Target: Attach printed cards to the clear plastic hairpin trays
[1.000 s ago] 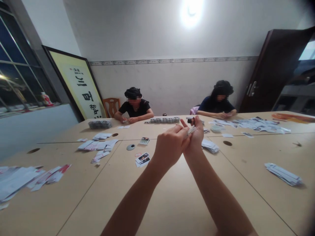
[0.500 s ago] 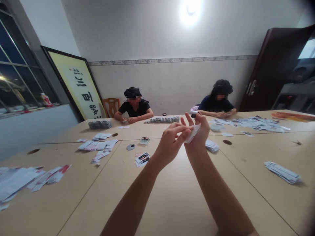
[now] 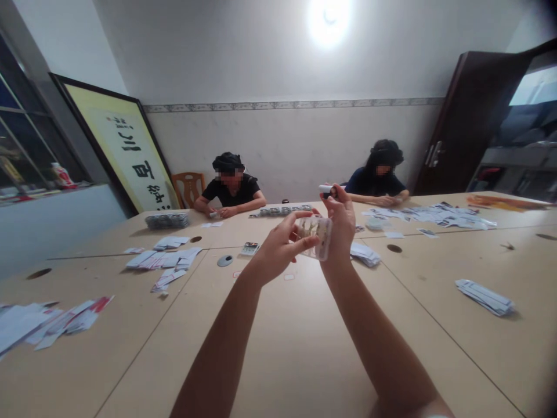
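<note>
In front of me my left hand (image 3: 282, 241) is closed on a small clear plastic box (image 3: 321, 241) with small compartments, its thumb across the front. Gold-coloured bits show inside, too small to name. The box lies against the palm side of my right hand (image 3: 343, 223). Between its raised fingers, my right hand pinches a small white piece (image 3: 327, 189) with a dark printed part; it looks like a card or curled paper. Beyond my left wrist, a similar small box (image 3: 250, 249) rests on the table (image 3: 296, 337) beside a grey round cap (image 3: 225, 261).
Paper piles lie left (image 3: 167, 258) and near left (image 3: 30, 325). Other stacks lie right of my hands (image 3: 364, 254) and far right (image 3: 485, 297). Two people sit across the table, near rows of small boxes (image 3: 285, 210) and scattered cards (image 3: 439, 215). Cable holes (image 3: 394, 248) pierce the tabletop.
My hands have turned and shifted slightly left, so the box's compartmented face now shows. The white piece between my right fingers has risen. The view has swung a little to the right.
</note>
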Available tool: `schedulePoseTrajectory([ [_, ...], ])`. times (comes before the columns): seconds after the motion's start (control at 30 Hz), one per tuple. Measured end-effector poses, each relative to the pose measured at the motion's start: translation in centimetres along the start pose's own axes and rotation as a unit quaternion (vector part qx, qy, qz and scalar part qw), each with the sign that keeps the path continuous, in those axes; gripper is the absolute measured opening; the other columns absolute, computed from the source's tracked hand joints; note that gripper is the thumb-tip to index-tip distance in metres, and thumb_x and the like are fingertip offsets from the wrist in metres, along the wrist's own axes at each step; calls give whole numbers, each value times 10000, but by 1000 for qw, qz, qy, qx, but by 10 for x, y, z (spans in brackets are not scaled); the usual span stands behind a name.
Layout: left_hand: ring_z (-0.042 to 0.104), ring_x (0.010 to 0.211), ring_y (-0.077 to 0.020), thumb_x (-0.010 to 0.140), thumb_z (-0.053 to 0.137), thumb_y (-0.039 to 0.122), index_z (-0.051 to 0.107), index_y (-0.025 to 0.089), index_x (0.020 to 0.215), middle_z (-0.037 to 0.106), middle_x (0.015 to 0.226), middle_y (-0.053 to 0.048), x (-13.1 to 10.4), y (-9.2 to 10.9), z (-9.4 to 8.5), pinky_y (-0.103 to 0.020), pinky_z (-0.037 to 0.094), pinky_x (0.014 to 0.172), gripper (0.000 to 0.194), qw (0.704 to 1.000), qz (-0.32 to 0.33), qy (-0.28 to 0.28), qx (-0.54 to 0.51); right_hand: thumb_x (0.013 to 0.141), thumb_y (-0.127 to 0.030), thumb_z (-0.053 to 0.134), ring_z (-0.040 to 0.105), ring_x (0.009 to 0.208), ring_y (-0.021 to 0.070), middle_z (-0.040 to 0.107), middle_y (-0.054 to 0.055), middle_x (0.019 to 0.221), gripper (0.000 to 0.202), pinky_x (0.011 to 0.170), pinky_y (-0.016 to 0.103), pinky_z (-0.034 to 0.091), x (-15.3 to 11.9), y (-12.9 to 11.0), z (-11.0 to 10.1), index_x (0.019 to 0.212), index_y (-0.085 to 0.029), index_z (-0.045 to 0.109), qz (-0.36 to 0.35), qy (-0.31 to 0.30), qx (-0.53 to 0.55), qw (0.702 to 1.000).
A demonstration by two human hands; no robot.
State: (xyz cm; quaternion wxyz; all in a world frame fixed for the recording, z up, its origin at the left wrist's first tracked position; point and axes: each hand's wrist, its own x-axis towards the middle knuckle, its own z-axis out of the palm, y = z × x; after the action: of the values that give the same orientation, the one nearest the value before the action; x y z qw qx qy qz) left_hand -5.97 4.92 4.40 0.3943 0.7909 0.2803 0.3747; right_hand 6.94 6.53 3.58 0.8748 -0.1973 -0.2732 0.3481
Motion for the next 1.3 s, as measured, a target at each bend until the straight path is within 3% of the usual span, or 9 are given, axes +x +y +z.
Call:
schedulePoseTrajectory([
  [0.17, 571, 633, -115, 755, 820, 428, 545, 205, 1174, 590, 804, 11, 9, -10, -13, -155, 410, 422, 550, 997, -36, 68, -11, 694, -244, 691, 662, 972, 130, 713, -31, 1045, 234, 799, 254, 482, 4, 1, -2, 927, -262, 702, -13, 22, 29, 999],
  [0.3, 583, 618, -117, 727, 845, 450, 558, 216, 1135, 609, 791, 8, 10, -15, -20, -155, 442, 423, 551, 992, -29, 123, 14, 704, -203, 685, 687, 896, 123, 757, -23, 916, 172, 772, 248, 499, 5, -5, -4, 867, -245, 718, -22, -6, 36, 999],
  [0.47, 603, 676, -134, 773, 802, 385, 558, 225, 1190, 591, 735, 23, 8, -11, -19, -228, 579, 545, 509, 993, -32, 111, -23, 718, -193, 693, 705, 780, 116, 758, -11, 809, 115, 681, 221, 523, 3, -14, -3, 828, -224, 709, -24, -43, 17, 999],
  [0.67, 646, 771, -146, 831, 652, 229, 557, 202, 1212, 635, 832, -20, 9, -9, -14, -226, 589, 585, 394, 993, -46, 94, -57, 698, -217, 752, 694, 596, 100, 723, -45, 690, 107, 570, 206, 533, 5, -23, -3, 796, -225, 709, -13, -113, -13, 993],
  [0.83, 674, 798, -172, 825, 679, 251, 558, 199, 1221, 629, 838, -28, 9, -10, -18, -237, 600, 561, 417, 992, -46, 96, -62, 707, -250, 800, 676, 541, 93, 705, -57, 649, 136, 544, 208, 551, 8, -28, -5, 799, -221, 704, -17, -165, -54, 985],
  [1.1, 701, 799, -170, 828, 734, 314, 569, 209, 1237, 623, 872, -19, 4, -4, -19, -267, 640, 615, 453, 991, -6, 116, -70, 712, -247, 853, 632, 476, 83, 671, -54, 601, 180, 443, 188, 487, 2, -36, -8, 762, -189, 691, -58, -248, -199, 946],
  [1.3, 709, 775, -167, 806, 751, 269, 558, 217, 1180, 653, 845, -6, 0, 1, -19, -283, 650, 620, 425, 989, 22, 122, -85, 752, -259, 803, 620, 483, 104, 666, -41, 591, 130, 492, 246, 510, -11, -41, -6, 756, -194, 691, -71, -255, -310, 913],
])
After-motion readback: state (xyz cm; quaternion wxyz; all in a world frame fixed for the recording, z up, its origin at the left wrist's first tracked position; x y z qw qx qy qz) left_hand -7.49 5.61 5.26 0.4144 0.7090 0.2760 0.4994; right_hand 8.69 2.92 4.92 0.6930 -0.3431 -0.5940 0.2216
